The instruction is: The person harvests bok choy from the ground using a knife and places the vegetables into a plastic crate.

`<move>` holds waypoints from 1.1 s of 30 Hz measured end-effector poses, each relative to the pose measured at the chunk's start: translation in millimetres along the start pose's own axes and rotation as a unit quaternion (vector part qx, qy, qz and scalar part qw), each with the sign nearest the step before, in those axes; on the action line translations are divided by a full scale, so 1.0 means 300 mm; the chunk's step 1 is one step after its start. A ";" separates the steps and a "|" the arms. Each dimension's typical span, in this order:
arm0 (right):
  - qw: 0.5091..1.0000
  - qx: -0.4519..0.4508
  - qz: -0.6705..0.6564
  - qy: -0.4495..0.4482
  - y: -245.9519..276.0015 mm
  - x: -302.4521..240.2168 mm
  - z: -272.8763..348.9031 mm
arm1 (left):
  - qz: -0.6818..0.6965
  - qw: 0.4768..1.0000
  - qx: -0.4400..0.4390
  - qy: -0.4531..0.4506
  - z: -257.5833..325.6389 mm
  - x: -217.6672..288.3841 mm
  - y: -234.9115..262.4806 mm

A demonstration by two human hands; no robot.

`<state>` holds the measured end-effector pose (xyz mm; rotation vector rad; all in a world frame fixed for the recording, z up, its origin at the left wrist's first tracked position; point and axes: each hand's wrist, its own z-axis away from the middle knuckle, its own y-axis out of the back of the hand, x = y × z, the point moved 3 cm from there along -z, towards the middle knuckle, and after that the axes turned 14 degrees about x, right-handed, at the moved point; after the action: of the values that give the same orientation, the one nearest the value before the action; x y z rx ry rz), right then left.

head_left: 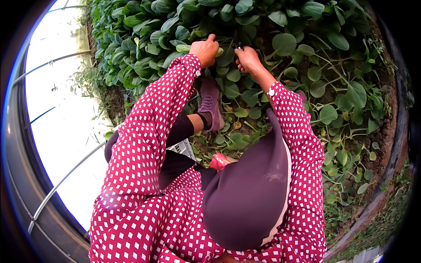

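Note:
My left hand (205, 51) is closed around a leafy green with a pale stalk (183, 48), which looks like bok choy. Pale green shows on both sides of the fist. A short way to its right, my right hand (248, 60) is closed, fingers curled in. A small shiny bit shows at its fingertips, too small to name. The hands are apart, at the edge of a dense stand of dark green bok choy plants (144, 39). Below and to the right, looser leaves (328, 114) lie and sprawl over the soil.
My purple shoe (210, 103) stands on the ground below my left hand. A white plastic crate (183, 150) and a red bundle (219, 161) show by my legs. Curved metal hoops (52, 61) and white sheeting (66, 131) run along the left; a dark edging (390, 162) borders the right.

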<state>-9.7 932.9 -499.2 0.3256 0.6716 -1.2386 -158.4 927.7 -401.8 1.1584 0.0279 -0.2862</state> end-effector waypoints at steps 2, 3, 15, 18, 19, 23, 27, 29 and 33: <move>1.000 -0.005 0.003 0.003 -0.019 0.010 -0.010 | 0.006 1.000 0.029 0.003 0.015 -0.015 -0.007; 1.000 -0.007 0.005 0.005 -0.027 0.010 -0.009 | 0.008 1.000 0.025 0.007 0.017 -0.021 -0.009; 0.974 0.061 0.148 0.159 0.063 0.060 -0.082 | 0.082 0.995 0.038 0.037 0.009 -0.032 0.021; 0.984 0.080 -0.022 0.155 0.148 -0.013 0.061 | 0.295 0.951 0.091 0.007 0.059 -0.031 0.117; 0.982 0.073 -0.093 0.148 0.179 -0.077 0.127 | 0.388 0.918 0.077 0.019 0.078 -0.013 0.166; 0.952 0.066 -0.235 0.187 0.276 -0.181 0.252 | 0.643 0.757 -0.061 0.099 0.062 0.132 0.260; 0.958 0.105 -0.181 0.197 0.403 -0.198 0.321 | 0.650 0.749 -0.086 0.099 0.048 0.201 0.291; 0.949 0.187 -0.083 0.239 0.478 -0.186 0.332 | 0.643 0.751 -0.104 0.104 0.045 0.214 0.288; 0.769 0.423 0.235 0.417 0.599 -0.144 0.355 | 0.617 0.757 -0.167 0.136 0.027 0.262 0.311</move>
<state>183.2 961.0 -412.6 1.7760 0.6573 -0.7874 -61.6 938.5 -327.9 0.6470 -0.4107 1.0395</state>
